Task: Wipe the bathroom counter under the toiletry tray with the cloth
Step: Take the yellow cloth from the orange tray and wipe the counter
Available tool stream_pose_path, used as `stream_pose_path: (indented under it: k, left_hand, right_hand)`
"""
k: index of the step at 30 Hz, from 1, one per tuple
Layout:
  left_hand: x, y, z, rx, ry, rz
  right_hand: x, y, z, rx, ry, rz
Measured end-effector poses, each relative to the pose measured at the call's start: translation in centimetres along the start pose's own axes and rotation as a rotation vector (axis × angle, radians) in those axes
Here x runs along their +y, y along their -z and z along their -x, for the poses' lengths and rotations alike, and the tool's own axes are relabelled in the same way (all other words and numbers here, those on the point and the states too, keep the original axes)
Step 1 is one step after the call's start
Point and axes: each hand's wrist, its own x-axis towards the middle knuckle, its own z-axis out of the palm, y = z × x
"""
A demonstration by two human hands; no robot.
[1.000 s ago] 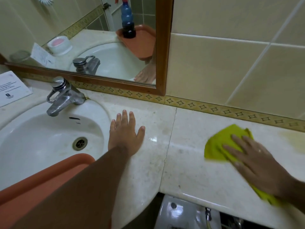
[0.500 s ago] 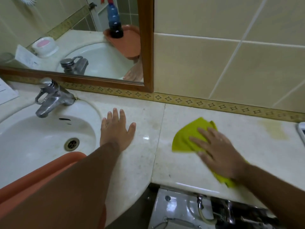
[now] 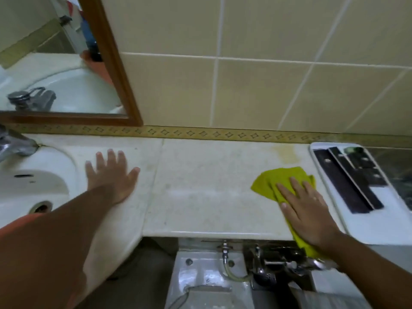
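A yellow-green cloth [image 3: 274,181] lies on the pale marble counter [image 3: 200,186], toward its right end. My right hand [image 3: 307,210] presses flat on the cloth, fingers spread, and part of the cloth hangs over the front edge. My left hand [image 3: 111,175] rests palm-down and empty on the counter beside the sink [image 3: 33,184]. An orange tray [image 3: 15,221] shows at the lower left over the basin, mostly hidden by my left forearm.
A white tray [image 3: 390,221] with black strips sits just right of the cloth. A yellowish stain [image 3: 286,152] marks the counter by the wall. The faucet [image 3: 15,143] and the wood-framed mirror [image 3: 55,63] are at left. Toilet tank plumbing [image 3: 225,253] sits below the counter's edge.
My right hand swept the cloth left toward the counter's middle, then back right, close to the white tray. The view has turned right. My left hand stayed flat by the sink.
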Motion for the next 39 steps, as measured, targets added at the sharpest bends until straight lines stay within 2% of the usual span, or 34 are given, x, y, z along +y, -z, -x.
stream_pose_path:
  k: [3,5,8,11,12,13,16,17,18,19,21,24,26,27,29,31,32,33,36,39]
  left_hand:
    - [7.7,0.6,2.8,0.001,-0.242,0.078]
    - [10.3,0.3,3.7,-0.02,-0.261,0.06]
    - [10.2,0.0,3.1,0.024,-0.255,0.017]
    - [10.3,-0.3,2.9,0.061,-0.283,0.032]
    - [10.5,-0.3,2.9,0.067,-0.286,0.042]
    - [10.6,-0.2,2.9,0.058,-0.289,0.059]
    - [10.7,0.1,3.0,0.043,-0.29,0.058]
    - [10.6,0.2,3.2,0.041,-0.286,0.051]
    - [10.7,0.2,3.3,0.036,-0.283,0.048]
    - [10.8,0.2,3.3,0.033,-0.283,0.048]
    - [10.8,0.3,3.1,0.033,-0.283,0.043]
    - [10.8,0.5,2.8,0.009,-0.288,0.055]
    - [10.9,0.4,2.9,0.016,-0.285,0.064]
    - [11.1,0.4,2.9,0.018,-0.284,0.073]
    - [11.3,0.5,3.0,0.013,-0.282,0.087]
    - [11.1,0.7,3.0,0.006,-0.284,0.083]
    - [11.1,0.7,3.1,0.002,-0.285,0.079]
    - [10.9,0.7,3.1,0.002,-0.281,0.08]
    - [10.8,0.8,2.9,0.005,-0.283,0.088]
    - [10.8,0.6,2.7,0.002,-0.292,0.087]
  right_hand:
    - [0.9,-1.3,3.0,0.022,-0.069,0.002]
    - [0.4,-1.7,3.4,0.018,-0.099,-0.034]
    - [0.2,-0.6,-1.5,0.08,-0.313,-0.068]
    - [-1.7,1.8,-9.2,0.092,-0.671,-0.268]
    - [-2.9,2.4,-11.5,0.075,-0.722,-0.305]
    - [-4.5,2.5,-12.8,0.08,-0.676,-0.288]
    - [-9.0,0.4,-10.5,0.082,-0.085,-0.146]
    - [-9.5,-0.4,-7.6,0.081,0.077,-0.141]
    - [-9.0,-1.1,-5.0,0.099,0.161,-0.161]
    - [-7.8,-1.5,-2.7,0.103,0.133,-0.177]
    - [-4.3,-1.8,-1.3,0.125,-0.119,-0.161]
    - [-0.4,-0.1,-6.2,0.167,-0.533,-0.173]
    - [-1.4,2.0,-11.4,0.138,-0.651,-0.279]
    - [-2.6,2.5,-13.2,0.124,-0.63,-0.284]
    - [-5.4,1.9,-13.6,0.123,-0.373,-0.199]
    - [-7.2,-0.2,-9.1,0.15,-0.064,-0.116]
    - [-7.0,-1.4,-6.1,0.184,0.01,-0.113]
    - [-6.3,-1.9,-3.4,0.189,0.006,-0.14]
    - [-1.8,-2.1,-2.9,0.198,-0.327,-0.106]
    - [-1.2,0.6,-9.6,0.175,-0.681,-0.188]
